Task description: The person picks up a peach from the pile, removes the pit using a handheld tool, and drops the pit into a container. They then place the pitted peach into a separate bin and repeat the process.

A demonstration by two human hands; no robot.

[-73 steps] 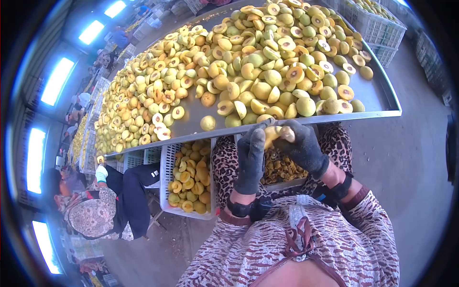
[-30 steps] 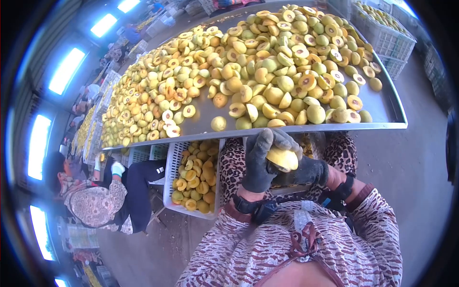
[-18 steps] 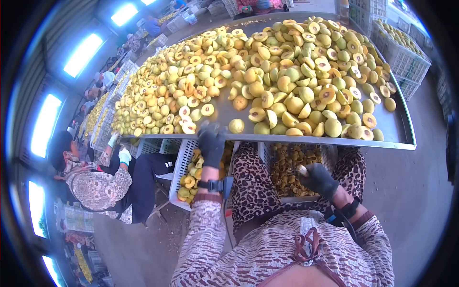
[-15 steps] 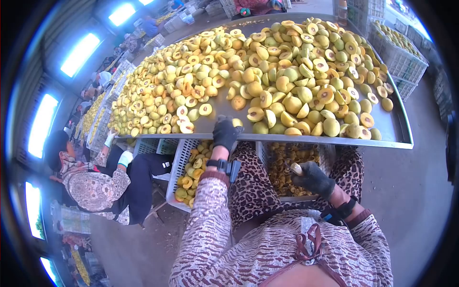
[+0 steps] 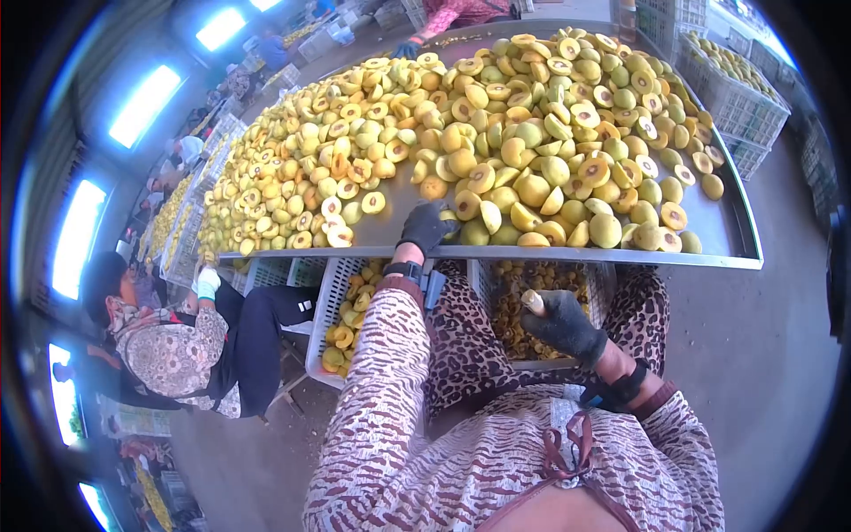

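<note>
My left hand (image 5: 426, 226), in a dark glove, reaches over the front rim of the steel table (image 5: 709, 217) and closes on a yellow-green fruit (image 5: 449, 218) at the near edge of the fruit pile (image 5: 496, 124). My right hand (image 5: 560, 323), also gloved, hangs below the table over my lap, fingers closed around a small tool with a pale wooden handle (image 5: 532, 301). Under it stands a tray of brownish pits (image 5: 514, 306).
A white crate of halved fruit (image 5: 355, 310) sits under the table at left. A seated person in a patterned top (image 5: 173, 350) works at the left. White crates of whole fruit (image 5: 736, 80) stand at the far right. Another person's arm (image 5: 443, 18) reaches in at the far end.
Both hands held one fruit together at my lap. Then they parted: my left hand went up to the table's edge onto a fruit, and my right hand stayed low with the tool.
</note>
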